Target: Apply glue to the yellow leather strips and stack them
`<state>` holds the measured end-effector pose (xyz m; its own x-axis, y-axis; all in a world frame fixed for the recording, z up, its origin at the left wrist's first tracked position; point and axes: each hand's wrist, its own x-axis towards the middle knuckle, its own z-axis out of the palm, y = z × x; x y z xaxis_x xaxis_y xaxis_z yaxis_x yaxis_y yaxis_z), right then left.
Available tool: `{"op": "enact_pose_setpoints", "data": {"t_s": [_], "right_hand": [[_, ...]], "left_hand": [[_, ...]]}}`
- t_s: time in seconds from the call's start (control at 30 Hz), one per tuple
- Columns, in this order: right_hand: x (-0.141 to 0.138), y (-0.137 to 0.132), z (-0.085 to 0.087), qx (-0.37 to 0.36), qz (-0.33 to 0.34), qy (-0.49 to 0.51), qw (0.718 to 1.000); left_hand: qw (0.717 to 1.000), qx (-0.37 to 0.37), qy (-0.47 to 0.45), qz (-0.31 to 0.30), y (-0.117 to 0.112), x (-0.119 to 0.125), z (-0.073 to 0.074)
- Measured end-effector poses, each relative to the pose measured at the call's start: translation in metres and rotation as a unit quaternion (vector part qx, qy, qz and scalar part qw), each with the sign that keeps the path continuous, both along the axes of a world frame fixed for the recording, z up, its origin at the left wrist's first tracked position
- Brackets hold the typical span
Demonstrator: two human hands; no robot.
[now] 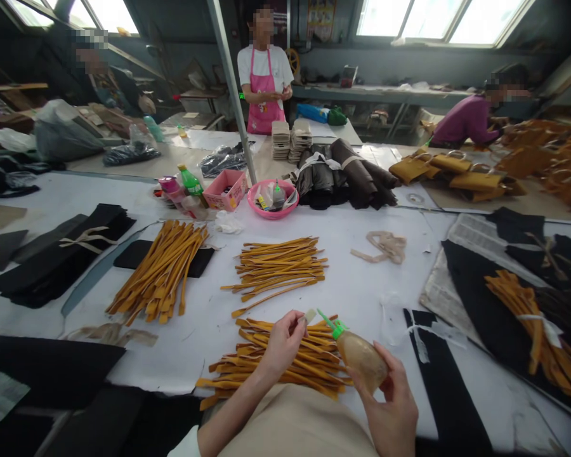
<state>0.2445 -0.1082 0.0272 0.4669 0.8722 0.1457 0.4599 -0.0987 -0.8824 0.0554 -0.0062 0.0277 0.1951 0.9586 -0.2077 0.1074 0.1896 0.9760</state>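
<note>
My right hand [393,397] is wrapped round a squeeze glue bottle [364,358] with amber contents and a green nozzle. The bottle is tilted, its tip pointing up and left. Between thumb and fingers, my left hand [285,339] pinches a small pale flat piece [309,315] close to the nozzle tip; whether it is the end of a longer strip I cannot tell. Beneath both hands lies a spread of mustard-brown leather straps [247,358]. Farther off is a second row of straps [280,270], and a thick heap of straps [159,270] lies to the left.
A pink basin [272,212] and a pink box [226,190] stand beyond the straps. Black sheets [66,254] are stacked left; a black strip [445,381] lies right, near a tied strap bundle [535,330]. A person in a pink apron [266,95] stands across the table.
</note>
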Motion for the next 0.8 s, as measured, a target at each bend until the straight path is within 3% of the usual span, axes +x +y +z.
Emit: {"op": "enact_pose_setpoints", "data": {"t_s": [0.1,0.27,0.4,0.57,0.67,0.8], "right_hand": [[0.0,-0.002,-0.001,-0.024,0.033,0.004,0.999],[0.0,0.0,-0.002,-0.024,-0.005,0.02,1.0],[-0.002,0.002,-0.003,-0.047,0.04,0.047,0.997],[0.003,0.011,-0.002,-0.046,-0.076,0.178,0.98],[0.015,0.019,0.001,-0.04,-0.115,0.298,0.947],[0.032,0.023,0.004,-0.04,-0.147,0.348,0.925]], "left_hand": [[1.0,-0.01,-0.017,0.002,0.002,0.0,0.0],[0.999,-0.026,-0.027,0.007,0.003,-0.001,-0.002],[0.999,-0.031,-0.028,0.004,0.005,-0.001,-0.006],[0.998,-0.002,0.059,-0.011,0.006,-0.008,-0.007],[0.988,0.032,0.15,-0.028,0.007,-0.018,0.0],[0.987,0.055,0.152,0.001,0.014,-0.032,0.014]]}}
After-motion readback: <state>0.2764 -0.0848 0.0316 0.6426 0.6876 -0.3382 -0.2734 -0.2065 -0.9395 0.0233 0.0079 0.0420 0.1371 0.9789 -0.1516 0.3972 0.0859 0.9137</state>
